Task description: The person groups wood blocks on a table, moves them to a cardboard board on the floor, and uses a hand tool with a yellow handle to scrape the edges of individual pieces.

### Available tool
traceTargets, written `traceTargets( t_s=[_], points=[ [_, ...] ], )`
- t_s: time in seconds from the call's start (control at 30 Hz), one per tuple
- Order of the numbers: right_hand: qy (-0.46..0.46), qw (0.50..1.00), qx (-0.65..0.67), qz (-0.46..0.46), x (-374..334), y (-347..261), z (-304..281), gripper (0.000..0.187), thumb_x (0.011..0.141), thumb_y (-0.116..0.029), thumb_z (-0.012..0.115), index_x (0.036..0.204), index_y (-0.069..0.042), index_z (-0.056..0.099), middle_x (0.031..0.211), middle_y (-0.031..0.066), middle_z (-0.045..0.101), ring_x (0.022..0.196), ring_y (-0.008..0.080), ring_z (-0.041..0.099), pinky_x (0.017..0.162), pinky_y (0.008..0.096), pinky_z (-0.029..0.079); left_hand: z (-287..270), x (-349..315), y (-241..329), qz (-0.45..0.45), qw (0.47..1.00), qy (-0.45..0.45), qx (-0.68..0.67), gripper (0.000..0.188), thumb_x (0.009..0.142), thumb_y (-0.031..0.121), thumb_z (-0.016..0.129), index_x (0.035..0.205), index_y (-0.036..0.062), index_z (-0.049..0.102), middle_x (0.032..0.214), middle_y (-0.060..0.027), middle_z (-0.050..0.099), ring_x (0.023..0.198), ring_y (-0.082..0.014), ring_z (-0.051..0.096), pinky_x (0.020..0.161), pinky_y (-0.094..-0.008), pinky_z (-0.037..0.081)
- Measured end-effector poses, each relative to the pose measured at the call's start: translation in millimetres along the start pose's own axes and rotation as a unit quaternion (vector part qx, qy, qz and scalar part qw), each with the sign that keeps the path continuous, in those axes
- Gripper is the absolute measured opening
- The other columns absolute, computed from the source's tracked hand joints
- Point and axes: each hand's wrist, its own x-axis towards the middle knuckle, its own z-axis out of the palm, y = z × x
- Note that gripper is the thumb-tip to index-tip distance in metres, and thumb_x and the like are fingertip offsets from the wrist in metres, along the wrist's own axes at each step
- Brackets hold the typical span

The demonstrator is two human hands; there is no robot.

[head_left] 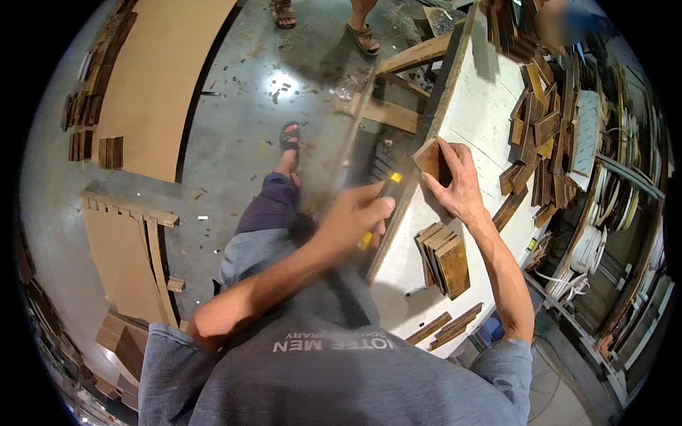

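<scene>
Grey knitted cloth of a shirt [398, 376], printed with pale lettering across the chest, fills the lower middle, its short sleeves ending above bare elbows. Beyond it lies a long white tabletop [469, 113], smooth on top, with a rough brown edge. At that edge sits a small flat wooden board [432, 155], dark brown with a paler side. The right hand [458, 181] holds it, thumb and forefinger spread around it, the forearm reaching up across the tabletop. Just left of the edge, the left hand [362, 213], blurred, curls its fingers round a slim dark tool [390, 187] with yellow ends; that elbow is bent outward and the forearm slants inward. Nearer the body, a leaning stack of wooden pieces [449, 263] shows sharp corners and grainy faces; narrow wooden strips [456, 326] lie below. Rightward spreads a jumbled heap of brown offcuts [545, 128].
</scene>
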Motion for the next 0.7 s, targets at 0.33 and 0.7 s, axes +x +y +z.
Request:
traceTargets(
  t_s=[0.33,0.7],
  points=[
    [0.017,1.000,-0.005,-0.013,-0.9,-5.9,0.7,0.075,0.078,-0.024,0.078,0.145,-0.003,0.050,0.120,0.0204,0.052,0.111,0.0343,0.056,0.096,0.0433,0.050,15.0,9.6,19.9,0.000,0.992,-0.028,0.124,0.042,0.095,0.032,0.056,0.113,-0.0050,0.064,0.063,-0.0022,0.056,0.057,-0.0102,0.052,0.055,-0.0279,0.040],
    [0.021,1.000,0.000,-0.011,-2.8,-3.2,3.1,0.074,0.081,-0.025,0.077,0.142,0.007,0.049,0.119,0.0207,0.054,0.111,0.0327,0.051,0.099,0.0423,0.047,24.7,10.3,17.1,0.015,0.994,-0.002,0.112,0.044,0.097,0.034,0.058,0.106,-0.0079,0.065,0.068,-0.0016,0.057,0.063,-0.0089,0.053,0.055,-0.0285,0.042]
  ],
)
